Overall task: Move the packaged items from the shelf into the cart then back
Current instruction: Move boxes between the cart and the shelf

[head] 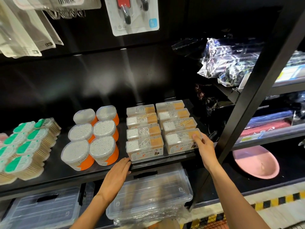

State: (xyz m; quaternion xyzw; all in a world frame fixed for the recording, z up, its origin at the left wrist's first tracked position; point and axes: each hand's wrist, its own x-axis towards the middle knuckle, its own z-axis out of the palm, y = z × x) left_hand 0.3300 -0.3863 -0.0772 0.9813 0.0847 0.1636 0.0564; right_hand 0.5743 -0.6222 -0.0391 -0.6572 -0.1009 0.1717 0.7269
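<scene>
Closest in, the left hand [118, 171] is lying flat, fingers together and holding nothing, on the front lip of the black shelf [161, 160], fingertips just touching the bottom corner of the near-left clear box [144, 150]. A bit further up and to its right, the right hand [204, 147] is wrapped on the front-right clear box [182, 140] of the same batch, fingers over the lid's right end; the thumb side is hidden so I can't tell how firm that grip really is. That box is sitting on the shelf at the front edge, touching the one behind it. Beyond both hands the rest of those rectangular boxes run back in two columns, and off past the left hand are the orange tubs of cotton swabs [92, 138], then the green-lidded packs [23, 146] farther left. No cart anywhere in view, so I can't say where it is. My worry: these lids look like slick plastic and the grip is only at one end, so lifting it could tip the far end down and knock its neighbour off the lip. Dragging it forward could also pull the box behind along. Below the hands there are clear storage bins [153, 192], so a drop would land there.
</scene>
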